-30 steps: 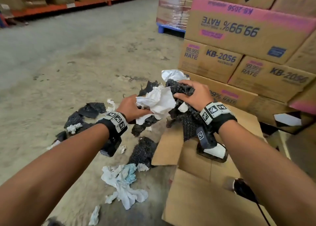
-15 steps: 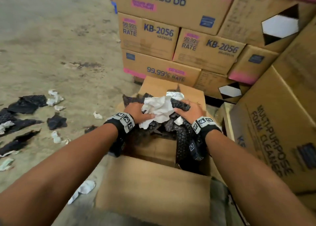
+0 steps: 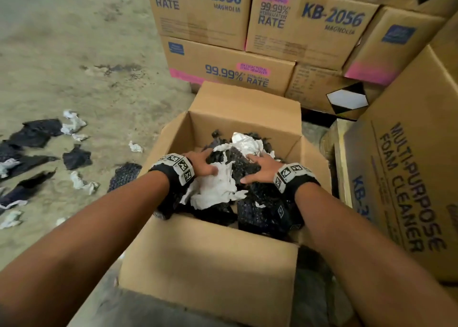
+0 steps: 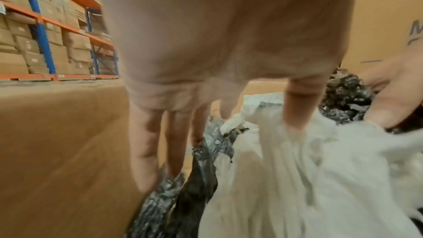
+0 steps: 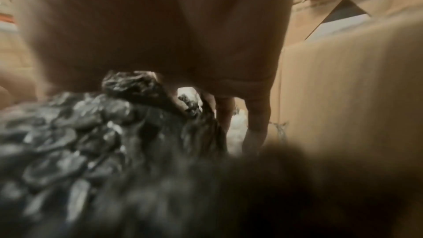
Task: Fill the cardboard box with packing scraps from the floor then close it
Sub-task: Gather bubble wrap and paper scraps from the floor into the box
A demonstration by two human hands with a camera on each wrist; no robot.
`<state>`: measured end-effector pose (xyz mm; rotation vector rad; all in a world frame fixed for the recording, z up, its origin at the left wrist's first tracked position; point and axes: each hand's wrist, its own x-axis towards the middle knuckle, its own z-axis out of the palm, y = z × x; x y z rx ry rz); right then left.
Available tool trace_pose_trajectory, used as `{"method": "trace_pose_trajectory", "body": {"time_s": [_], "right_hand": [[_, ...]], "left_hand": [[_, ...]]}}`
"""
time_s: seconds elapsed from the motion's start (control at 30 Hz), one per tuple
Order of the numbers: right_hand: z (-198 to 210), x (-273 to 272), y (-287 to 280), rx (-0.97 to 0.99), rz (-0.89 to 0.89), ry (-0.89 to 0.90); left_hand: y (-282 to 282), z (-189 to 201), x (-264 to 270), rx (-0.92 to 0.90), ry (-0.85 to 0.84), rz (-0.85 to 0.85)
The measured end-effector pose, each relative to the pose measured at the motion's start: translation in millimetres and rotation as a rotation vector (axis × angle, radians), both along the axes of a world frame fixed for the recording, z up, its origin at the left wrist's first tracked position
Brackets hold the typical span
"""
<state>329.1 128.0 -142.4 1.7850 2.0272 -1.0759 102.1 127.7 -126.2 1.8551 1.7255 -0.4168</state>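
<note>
Both hands sit on a heap of scraps (image 3: 223, 185) inside the open box (image 3: 210, 264): the left hand (image 3: 203, 164) has its fingers spread and fairly straight, thumb pressing into white paper (image 4: 286, 169), while the right hand (image 3: 262, 169) lies fingers-down over black bubble wrap (image 5: 68, 133), loosely spread rather than clenched. The load looks very light, soft and springy, so it will likely puff back up and needs flat palms pressing from above, not a pinch. Nothing here seems fragile. More scraps (image 3: 37, 138) lie on the floor (image 3: 74, 54) to the left, well apart from the box; those are best gathered in bunched handfuls. The flaps (image 3: 247, 103) stand open.
</note>
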Motion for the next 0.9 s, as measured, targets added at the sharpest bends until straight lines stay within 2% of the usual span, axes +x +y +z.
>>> {"method": "trace_pose_trajectory", "body": {"time_s": [0.07, 0.13, 0.23, 0.33, 0.4, 0.5, 0.6, 0.67, 0.73, 0.83, 0.9], "right_hand": [[-1, 10, 6, 0.041, -0.029, 0.003], [-6, 15, 8, 0.018, -0.008, -0.082], [-10, 7, 0, -0.026, 0.058, -0.187], [-17, -5, -14, -0.043, 0.093, -0.186], [-23, -10, -22, -0.014, 0.122, -0.139], [-16, -10, -22, 0.029, 0.136, -0.191], [-6, 0, -12, 0.141, -0.008, -0.206], [-5, 4, -7, 0.286, -0.159, -0.172], [-4, 5, -2, 0.365, -0.265, -0.039], [5, -1, 7, 0.305, -0.365, 0.259], [5, -6, 13, 0.225, -0.323, 0.253]], "left_hand": [[4, 1, -3, 0.019, -0.09, 0.002], [8, -4, -1, 0.025, -0.129, -0.063], [9, -17, 13, -0.034, 0.038, -0.255], [7, -26, 30, -0.077, 0.168, -0.382], [6, -30, 35, -0.032, 0.15, -0.394], [8, -38, 33, 0.065, 0.1, -0.328], [16, -41, 27, 0.148, 0.047, -0.26], [23, -41, 22, 0.234, -0.013, -0.194], [29, -45, 18, 0.328, -0.068, -0.102], [32, -55, 17, 0.321, -0.166, -0.04], [31, -62, 18, 0.206, -0.187, -0.114]]}}
